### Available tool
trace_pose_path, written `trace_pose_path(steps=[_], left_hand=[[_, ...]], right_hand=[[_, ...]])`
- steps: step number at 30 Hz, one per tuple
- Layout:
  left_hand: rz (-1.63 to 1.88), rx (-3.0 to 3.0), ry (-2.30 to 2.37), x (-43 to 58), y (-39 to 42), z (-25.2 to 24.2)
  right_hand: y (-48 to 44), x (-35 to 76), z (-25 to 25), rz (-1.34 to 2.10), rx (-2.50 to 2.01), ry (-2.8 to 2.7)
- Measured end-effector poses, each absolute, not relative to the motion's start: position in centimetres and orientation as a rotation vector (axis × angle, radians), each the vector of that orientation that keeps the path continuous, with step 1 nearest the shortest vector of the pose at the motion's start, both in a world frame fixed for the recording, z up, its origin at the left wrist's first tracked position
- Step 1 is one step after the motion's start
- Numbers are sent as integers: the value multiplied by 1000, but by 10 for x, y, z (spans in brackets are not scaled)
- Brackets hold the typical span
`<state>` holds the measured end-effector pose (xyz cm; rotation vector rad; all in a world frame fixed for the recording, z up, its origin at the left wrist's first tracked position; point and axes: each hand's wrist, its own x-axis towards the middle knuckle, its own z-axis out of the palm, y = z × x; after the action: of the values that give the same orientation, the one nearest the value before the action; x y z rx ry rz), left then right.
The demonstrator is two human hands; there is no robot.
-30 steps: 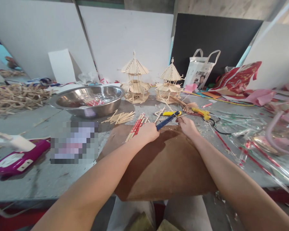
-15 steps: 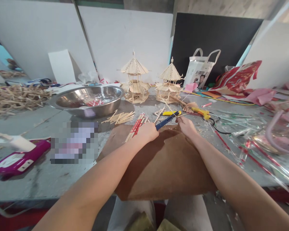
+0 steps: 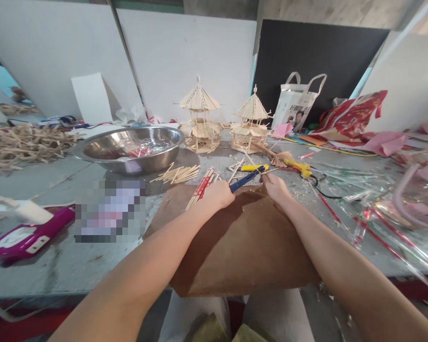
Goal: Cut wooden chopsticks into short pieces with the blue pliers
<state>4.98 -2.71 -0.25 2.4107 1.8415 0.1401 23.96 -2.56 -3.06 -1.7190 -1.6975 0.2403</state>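
My left hand [image 3: 219,194] is closed around a blue-handled cutter [image 3: 245,179], its dark tip pointing right and away from me. Just right of that tip, my right hand [image 3: 275,186] pinches a thin wooden stick [image 3: 271,171]. Stick and cutter tip meet or nearly meet; the exact contact is too small to tell. Beyond them lies a yellow utility knife [image 3: 249,167]. Red-wrapped chopsticks [image 3: 204,184] lie beside my left hand, partly hidden by it. Under my forearms spreads a brown sheet [image 3: 249,242].
Two stick-built pavilions [image 3: 199,116] stand at the back. Left are a steel basin [image 3: 128,164], loose sticks [image 3: 180,174], a blurred-out phone-like object [image 3: 110,211] and a purple device [image 3: 32,237]. A yellow glue gun [image 3: 299,166] and plastic wrappers [image 3: 367,223] lie right.
Almost nothing differs. The cutter's tip sits very slightly further left, and both hands hold nearly the same place and grip.
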Motion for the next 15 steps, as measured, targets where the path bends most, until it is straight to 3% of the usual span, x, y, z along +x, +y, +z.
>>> trace_pose_path(steps=[10,15], left_hand=[[161,2392,1842,50,-28,-3],[310,2230,1894,51,-28,2]], right_hand=[[-28,237,-30,238,-1758,-1674],[-37,236,-18,-166,-1569,-1431]])
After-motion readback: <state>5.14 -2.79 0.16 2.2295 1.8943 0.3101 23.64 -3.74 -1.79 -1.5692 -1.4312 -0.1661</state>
